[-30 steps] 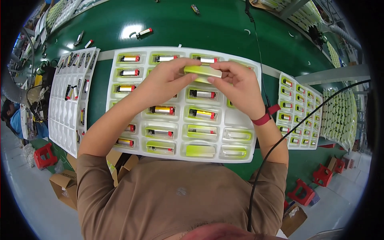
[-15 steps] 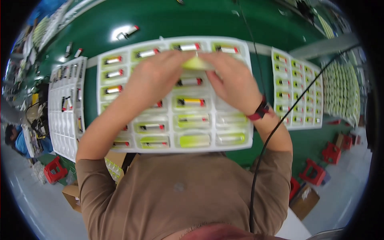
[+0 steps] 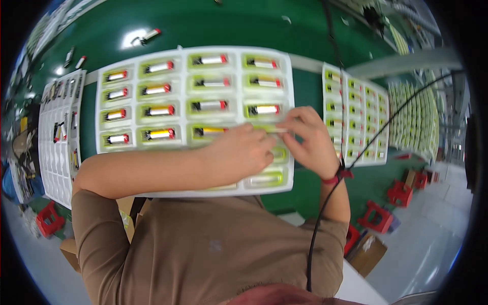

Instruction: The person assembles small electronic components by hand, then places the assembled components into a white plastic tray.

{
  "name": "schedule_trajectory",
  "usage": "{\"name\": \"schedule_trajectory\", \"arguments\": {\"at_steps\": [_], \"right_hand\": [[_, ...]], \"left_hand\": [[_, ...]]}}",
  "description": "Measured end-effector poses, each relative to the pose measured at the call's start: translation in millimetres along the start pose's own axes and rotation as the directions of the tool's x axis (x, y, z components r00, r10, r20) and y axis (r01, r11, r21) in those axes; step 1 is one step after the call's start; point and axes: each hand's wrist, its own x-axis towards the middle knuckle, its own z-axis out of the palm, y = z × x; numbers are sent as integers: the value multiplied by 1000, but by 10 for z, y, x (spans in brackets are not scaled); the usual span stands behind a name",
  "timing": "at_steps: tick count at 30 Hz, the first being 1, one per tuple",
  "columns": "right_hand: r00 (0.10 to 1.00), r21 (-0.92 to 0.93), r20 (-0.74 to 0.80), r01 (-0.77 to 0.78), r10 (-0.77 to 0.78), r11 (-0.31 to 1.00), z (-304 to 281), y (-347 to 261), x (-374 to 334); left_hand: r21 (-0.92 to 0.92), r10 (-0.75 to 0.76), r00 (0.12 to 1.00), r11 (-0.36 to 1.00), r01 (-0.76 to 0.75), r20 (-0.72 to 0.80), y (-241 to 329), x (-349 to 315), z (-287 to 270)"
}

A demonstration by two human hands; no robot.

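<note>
Here both hands [image 3: 277, 145] press a green pack [image 3: 272, 130] into the white tray [image 3: 284, 66]

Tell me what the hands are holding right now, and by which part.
Both hands pinch a thin pale yellow-green strip over the white moulded tray: left hand at its left end, right hand at its right end.

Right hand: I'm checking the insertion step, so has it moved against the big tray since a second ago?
Yes. The right hand dropped from the tray's top rows toward its near right pockets.
</note>
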Motion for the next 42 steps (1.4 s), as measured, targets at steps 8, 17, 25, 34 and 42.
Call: {"name": "schedule_trajectory", "arguments": {"at_steps": [8, 17, 25, 34, 42], "right_hand": [[973, 79, -122, 208, -198, 975, 44, 710, 1889], [964, -433, -73, -261, 256, 863, 1154, 2028, 4047], [950, 538, 298, -250, 96, 805, 357, 705, 3232], [998, 872, 29, -49, 49, 487, 46, -388, 1509], [995, 994, 47, -56, 91, 97, 315, -497, 1394]], "left_hand": [[-808, -431, 886, 454, 376, 171, -37, -206, -556], [-889, -728, 617, -447, -98, 298, -457, -811, -763], [-944, -819, 543, -302, -132, 186, -660, -973, -799], [-945, -827, 554, -248, -213, 92, -689, -719, -740], [-938, -667, 677, -332, 105, 312, -644, -530, -557]]}}
